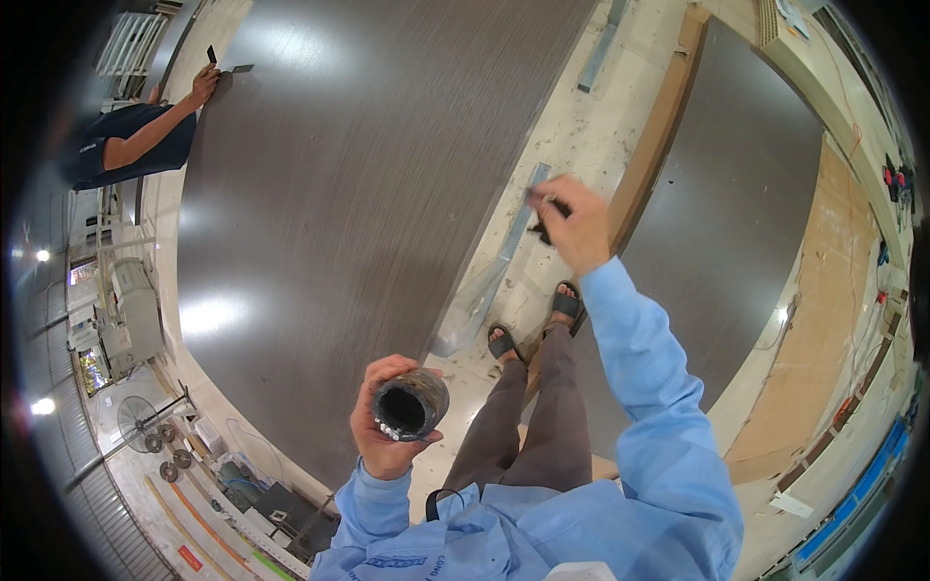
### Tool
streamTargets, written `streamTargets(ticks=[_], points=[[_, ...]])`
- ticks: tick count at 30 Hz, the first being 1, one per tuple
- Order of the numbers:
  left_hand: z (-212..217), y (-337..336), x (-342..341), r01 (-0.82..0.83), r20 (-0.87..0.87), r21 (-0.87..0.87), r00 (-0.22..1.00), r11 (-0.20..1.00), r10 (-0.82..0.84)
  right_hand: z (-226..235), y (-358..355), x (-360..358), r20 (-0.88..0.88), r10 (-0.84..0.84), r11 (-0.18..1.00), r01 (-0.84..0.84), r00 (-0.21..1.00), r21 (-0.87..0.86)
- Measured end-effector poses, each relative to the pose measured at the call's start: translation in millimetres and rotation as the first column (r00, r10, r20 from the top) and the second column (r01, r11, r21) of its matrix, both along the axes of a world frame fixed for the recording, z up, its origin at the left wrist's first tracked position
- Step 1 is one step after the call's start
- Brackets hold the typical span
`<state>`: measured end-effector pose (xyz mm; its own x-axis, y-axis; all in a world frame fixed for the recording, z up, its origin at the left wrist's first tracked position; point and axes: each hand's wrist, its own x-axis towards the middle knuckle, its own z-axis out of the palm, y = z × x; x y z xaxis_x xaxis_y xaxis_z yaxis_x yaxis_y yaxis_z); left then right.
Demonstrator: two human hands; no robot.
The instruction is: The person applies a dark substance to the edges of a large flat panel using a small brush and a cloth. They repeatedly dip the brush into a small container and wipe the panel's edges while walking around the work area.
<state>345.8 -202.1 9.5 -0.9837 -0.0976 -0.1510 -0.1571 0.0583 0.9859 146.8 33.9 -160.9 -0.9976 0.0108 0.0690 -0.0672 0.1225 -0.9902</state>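
Observation:
My left hand [386, 426] is wrapped around a dark, round can [434, 389] with its open end toward me. Pale, lumpy residue crusts part of the can's rim, and its inside looks black. Out in front, my right hand [581, 225] is closed on a small black object [550, 225], partly hidden by the fingers and blurred, so its kind is unclear. It is above the gap between two dark grey wood-grain panels, the large left panel [358, 184] and the right panel [736, 184]. Neither hand touches a panel.
At the far left, a co-worker's hand [202, 85] holds a small flat black piece over the large panel. Metal strips [523, 208] lie along the gap by my sandalled feet [504, 341]. Brown cardboard edging [668, 121] borders the right panel. A fan [141, 418] stands lower left.

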Motion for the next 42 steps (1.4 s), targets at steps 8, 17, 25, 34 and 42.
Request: streamTargets(ticks=[8, 17, 25, 34, 42], points=[[-1.4, -9.0, 7.9, 0.020, -0.011, -0.032, 1.000, 0.999, -0.020, 12.0, -8.0, 16.1, -0.107, -0.141, 0.988, 0.146, 0.984, 0.044], [-0.9, -13.7, 16.2, 0.000, 0.008, -0.024, 1.000, 1.000, 0.001, -2.7, -16.2, 33.1, -0.123, 0.095, 0.995, -0.096, 0.988, -0.006], [-4.8, -14.9, 18.0, 0.010, -0.021, 0.003, 1.000, 1.000, -0.009, 7.2, -28.8, 52.5, 0.023, 0.193, 0.974, -0.194, 0.981, 0.120], [-8.4, -20.1, 23.0, 0.024, -0.026, -0.024, 0.999, 0.999, -0.024, 4.3, -32.7, 64.6, -0.048, 0.018, 0.999, -0.016, 0.999, 0.033], [-8.3, -25.3, 27.7, 0.010, -0.023, -0.008, 1.000, 1.000, -0.010, 1.0, -43.2, 80.9, -0.053, 0.006, 0.999, -0.004, 0.999, 0.032]])
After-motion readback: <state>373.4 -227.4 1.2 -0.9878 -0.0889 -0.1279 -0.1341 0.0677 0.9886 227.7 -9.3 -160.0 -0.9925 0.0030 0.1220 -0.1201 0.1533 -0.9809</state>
